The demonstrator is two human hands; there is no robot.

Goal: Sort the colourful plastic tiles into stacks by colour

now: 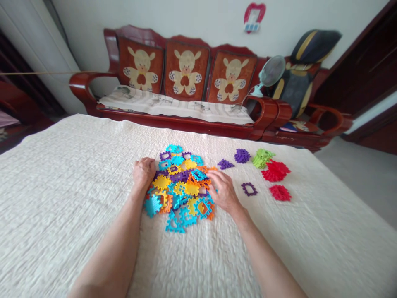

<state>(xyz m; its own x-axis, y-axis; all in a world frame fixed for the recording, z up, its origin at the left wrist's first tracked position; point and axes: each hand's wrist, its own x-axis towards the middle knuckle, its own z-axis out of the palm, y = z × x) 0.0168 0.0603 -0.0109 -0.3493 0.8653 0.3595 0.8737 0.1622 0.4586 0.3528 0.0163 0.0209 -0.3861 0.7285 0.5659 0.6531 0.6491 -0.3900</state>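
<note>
A heap of interlocking plastic building tiles in blue, yellow, purple and orange lies on the white quilted cover, some with window or arch cut-outs. My left hand rests against the heap's left side, its fingers curled inward; whatever may be within them is hidden. On the opposite side my right hand has its fingertips at the orange tiles, thumb and fingers apart. Right of that hand lies a single purple square frame tile, flat on the cover.
Sorted by colour at the right are purple triangles, a purple stack, a green stack, a red pile and a smaller red stack. Beyond the covered surface stands a wooden sofa with a fan.
</note>
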